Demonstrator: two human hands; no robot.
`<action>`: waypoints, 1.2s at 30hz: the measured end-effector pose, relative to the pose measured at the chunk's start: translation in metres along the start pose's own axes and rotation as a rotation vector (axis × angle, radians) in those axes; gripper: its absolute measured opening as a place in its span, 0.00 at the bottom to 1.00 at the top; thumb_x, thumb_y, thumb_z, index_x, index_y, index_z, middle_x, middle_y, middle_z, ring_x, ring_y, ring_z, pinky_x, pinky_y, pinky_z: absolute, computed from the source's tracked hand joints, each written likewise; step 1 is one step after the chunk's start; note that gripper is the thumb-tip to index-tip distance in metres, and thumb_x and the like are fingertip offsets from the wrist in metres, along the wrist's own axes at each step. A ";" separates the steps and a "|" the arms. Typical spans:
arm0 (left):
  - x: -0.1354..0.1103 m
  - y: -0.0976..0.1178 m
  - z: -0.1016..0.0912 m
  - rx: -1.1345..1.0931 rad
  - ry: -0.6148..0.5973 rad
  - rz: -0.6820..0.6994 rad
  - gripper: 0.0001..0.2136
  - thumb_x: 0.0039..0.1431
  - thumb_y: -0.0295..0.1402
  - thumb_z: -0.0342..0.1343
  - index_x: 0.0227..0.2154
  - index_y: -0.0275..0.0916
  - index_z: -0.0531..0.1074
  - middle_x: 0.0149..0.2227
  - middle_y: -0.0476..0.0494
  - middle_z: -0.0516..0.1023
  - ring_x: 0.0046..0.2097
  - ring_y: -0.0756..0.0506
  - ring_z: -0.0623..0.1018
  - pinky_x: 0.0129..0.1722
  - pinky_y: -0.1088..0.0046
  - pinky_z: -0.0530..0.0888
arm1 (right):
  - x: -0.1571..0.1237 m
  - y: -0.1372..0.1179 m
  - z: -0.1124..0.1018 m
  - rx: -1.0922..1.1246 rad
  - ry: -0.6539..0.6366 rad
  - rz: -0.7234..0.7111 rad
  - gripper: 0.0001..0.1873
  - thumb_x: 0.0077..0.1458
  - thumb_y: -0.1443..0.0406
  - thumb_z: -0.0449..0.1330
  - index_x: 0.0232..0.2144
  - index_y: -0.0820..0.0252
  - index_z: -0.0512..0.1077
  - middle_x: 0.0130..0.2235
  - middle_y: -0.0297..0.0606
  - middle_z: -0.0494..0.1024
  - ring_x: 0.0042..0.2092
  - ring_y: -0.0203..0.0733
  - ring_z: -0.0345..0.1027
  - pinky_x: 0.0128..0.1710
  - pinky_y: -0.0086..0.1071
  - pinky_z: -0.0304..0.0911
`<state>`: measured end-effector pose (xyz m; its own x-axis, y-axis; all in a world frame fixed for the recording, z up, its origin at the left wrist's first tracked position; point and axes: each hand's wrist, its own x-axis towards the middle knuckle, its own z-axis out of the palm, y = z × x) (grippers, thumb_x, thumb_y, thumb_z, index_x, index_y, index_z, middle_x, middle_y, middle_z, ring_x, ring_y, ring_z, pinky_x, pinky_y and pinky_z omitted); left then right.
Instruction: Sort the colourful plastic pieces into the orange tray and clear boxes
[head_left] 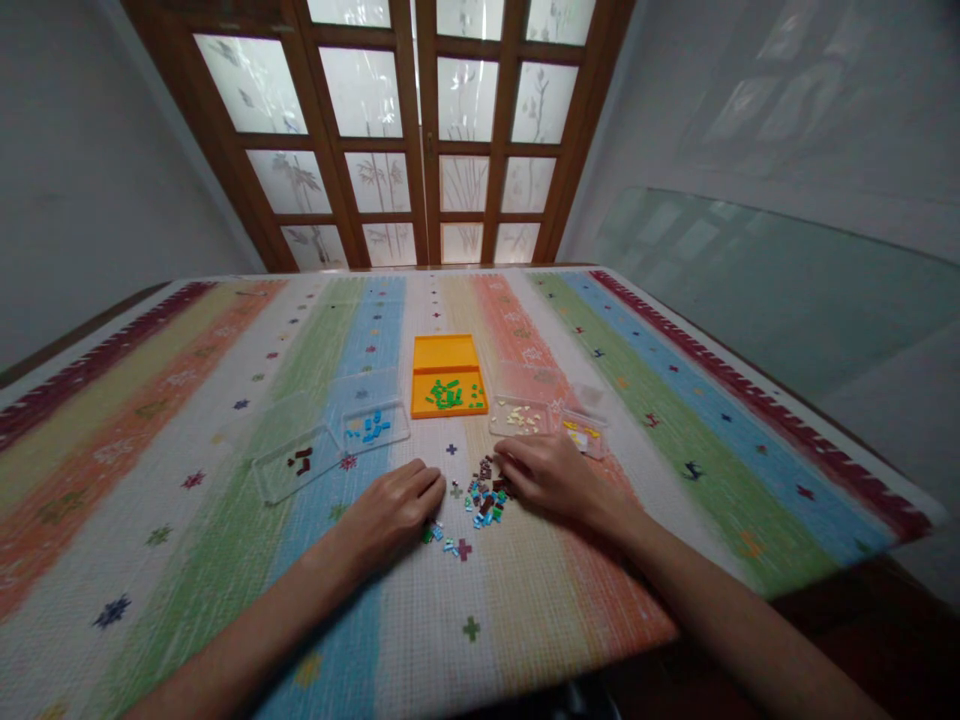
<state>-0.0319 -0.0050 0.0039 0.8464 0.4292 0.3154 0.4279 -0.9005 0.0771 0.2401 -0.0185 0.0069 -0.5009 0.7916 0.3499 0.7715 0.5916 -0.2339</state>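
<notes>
room: grey walls, wooden door with frosted panes (427, 130) beyond the far edge of the table (675, 480), which is covered in a striped cloth.

layout: five containers in a row across the middle of the table, about midway between the left and right edges.
- clear tray (274, 478), leftmost: a few dark brown pieces (301, 461).
- clear tray (396, 433) beside it: blue pieces (369, 428).
- orange box (446, 355), centre, lid open toward the far edge: green pieces (448, 394), the fullest lot.
- clear tray (499, 428): pale cream pieces (517, 414).
- clear tray (596, 445), rightmost: yellow pieces (577, 432).

mixed pile (486, 495): lies between the hands, on the near side of the row. blue, brown, green and dark bits together. a few strays (450, 545) sit just toward the near edge.

left hand (390, 510): palm down, fingers curled close together, tips at the strays. cannot tell whether it pinches one.
right hand (551, 472): palm down, fingers together, tips touching the pile's right side. pinch not visible either.

judgement: each container holds one colour only, so the sorting looks well under way; the pile is small but unsorted, brown tray sparsest. roughly past halfway.
</notes>
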 end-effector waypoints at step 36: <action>-0.023 -0.081 -0.028 -0.180 0.409 -0.583 0.16 0.63 0.27 0.50 0.47 0.40 0.79 0.38 0.40 0.86 0.36 0.40 0.85 0.41 0.59 0.82 | -0.001 -0.004 -0.002 0.035 -0.042 -0.028 0.12 0.63 0.68 0.49 0.28 0.58 0.67 0.26 0.36 0.72 0.27 0.36 0.58 0.29 0.35 0.47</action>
<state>-0.0950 0.0565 0.0172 0.2958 0.8135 0.5007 0.6842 -0.5462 0.4833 0.2389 -0.0221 0.0092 -0.5387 0.7798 0.3188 0.7431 0.6182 -0.2564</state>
